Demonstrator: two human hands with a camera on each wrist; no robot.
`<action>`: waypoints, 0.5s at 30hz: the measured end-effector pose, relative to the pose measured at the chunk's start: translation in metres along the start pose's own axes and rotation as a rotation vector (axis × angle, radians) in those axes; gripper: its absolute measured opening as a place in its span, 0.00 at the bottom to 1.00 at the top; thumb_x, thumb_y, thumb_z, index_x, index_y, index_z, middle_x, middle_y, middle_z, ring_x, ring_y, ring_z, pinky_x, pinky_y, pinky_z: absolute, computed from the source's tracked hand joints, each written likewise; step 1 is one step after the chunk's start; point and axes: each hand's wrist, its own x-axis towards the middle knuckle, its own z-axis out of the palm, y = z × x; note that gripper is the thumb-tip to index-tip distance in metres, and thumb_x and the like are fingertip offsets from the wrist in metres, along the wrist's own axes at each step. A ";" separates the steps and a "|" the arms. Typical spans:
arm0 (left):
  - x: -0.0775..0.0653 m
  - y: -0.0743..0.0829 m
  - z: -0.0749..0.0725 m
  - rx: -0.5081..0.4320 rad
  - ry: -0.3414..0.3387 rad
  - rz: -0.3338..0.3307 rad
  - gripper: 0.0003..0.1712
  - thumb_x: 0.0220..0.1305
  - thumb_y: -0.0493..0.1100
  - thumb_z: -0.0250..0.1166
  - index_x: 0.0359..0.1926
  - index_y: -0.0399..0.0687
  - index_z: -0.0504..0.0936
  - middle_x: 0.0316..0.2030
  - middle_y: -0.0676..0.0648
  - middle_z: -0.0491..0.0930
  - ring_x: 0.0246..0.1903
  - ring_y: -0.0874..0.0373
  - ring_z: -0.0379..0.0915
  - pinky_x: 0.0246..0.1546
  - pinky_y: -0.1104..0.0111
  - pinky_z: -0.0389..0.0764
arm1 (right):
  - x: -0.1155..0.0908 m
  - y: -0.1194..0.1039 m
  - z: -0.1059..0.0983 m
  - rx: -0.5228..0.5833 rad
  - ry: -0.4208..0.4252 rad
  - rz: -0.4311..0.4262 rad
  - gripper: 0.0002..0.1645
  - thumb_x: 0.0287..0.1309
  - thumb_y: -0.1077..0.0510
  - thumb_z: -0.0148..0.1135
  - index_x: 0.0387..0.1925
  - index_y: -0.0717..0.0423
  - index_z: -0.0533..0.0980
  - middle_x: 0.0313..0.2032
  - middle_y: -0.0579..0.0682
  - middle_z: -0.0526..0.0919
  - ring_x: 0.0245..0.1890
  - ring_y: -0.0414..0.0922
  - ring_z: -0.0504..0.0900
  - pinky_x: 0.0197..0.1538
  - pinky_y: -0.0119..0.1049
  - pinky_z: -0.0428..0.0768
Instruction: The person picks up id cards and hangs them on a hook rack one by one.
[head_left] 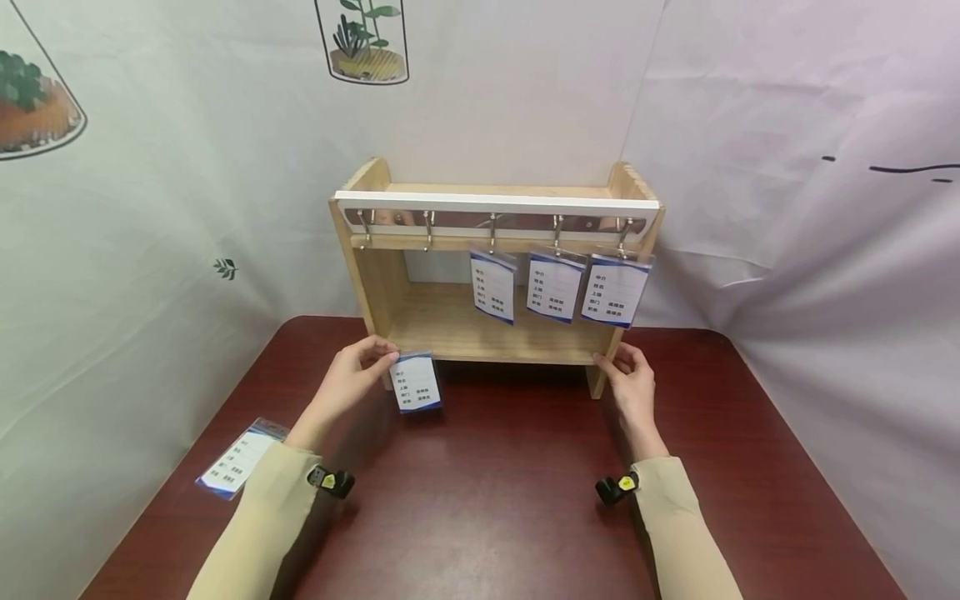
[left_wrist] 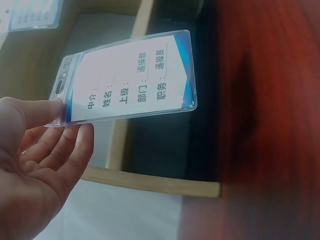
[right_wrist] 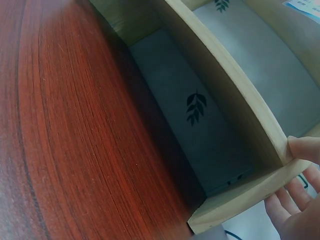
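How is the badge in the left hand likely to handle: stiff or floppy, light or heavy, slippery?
Probably fairly stiff: the left hand pinches the badge by one top corner, yet it stays flat. Likely light for its size, as it looks thin. Its glossy, clear surface may make it somewhat slippery.

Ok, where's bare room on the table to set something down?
The widest bare patch of table lies before the shelf, between the left sleeve and right sleeve. More lies right of the right hand. The left is crowded: a badge lies by the left sleeve, and the left hand holds another.
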 end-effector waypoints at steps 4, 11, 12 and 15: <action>0.005 0.007 -0.003 -0.008 0.026 0.023 0.08 0.70 0.39 0.64 0.45 0.40 0.83 0.40 0.43 0.85 0.39 0.55 0.80 0.42 0.71 0.76 | 0.000 0.001 -0.001 -0.004 -0.003 -0.006 0.30 0.60 0.60 0.71 0.61 0.63 0.71 0.57 0.60 0.77 0.55 0.48 0.77 0.42 0.22 0.75; 0.011 0.019 -0.008 -0.050 0.072 0.069 0.11 0.70 0.42 0.66 0.46 0.39 0.83 0.40 0.42 0.86 0.38 0.58 0.80 0.40 0.74 0.77 | 0.002 0.002 -0.001 0.003 -0.003 -0.008 0.30 0.59 0.60 0.71 0.60 0.63 0.72 0.56 0.59 0.78 0.53 0.47 0.78 0.41 0.22 0.76; 0.012 0.021 -0.009 -0.053 0.081 0.068 0.11 0.70 0.43 0.66 0.46 0.40 0.83 0.40 0.42 0.86 0.37 0.58 0.79 0.39 0.74 0.76 | 0.002 0.002 0.000 0.004 -0.004 -0.008 0.30 0.59 0.60 0.71 0.60 0.63 0.72 0.56 0.59 0.78 0.53 0.46 0.78 0.42 0.22 0.75; 0.014 0.027 -0.012 -0.073 0.098 0.068 0.12 0.70 0.42 0.66 0.47 0.38 0.83 0.41 0.41 0.86 0.36 0.58 0.79 0.38 0.76 0.76 | 0.002 0.002 0.000 0.015 -0.004 -0.006 0.29 0.59 0.61 0.72 0.60 0.63 0.72 0.55 0.58 0.78 0.52 0.45 0.78 0.43 0.23 0.76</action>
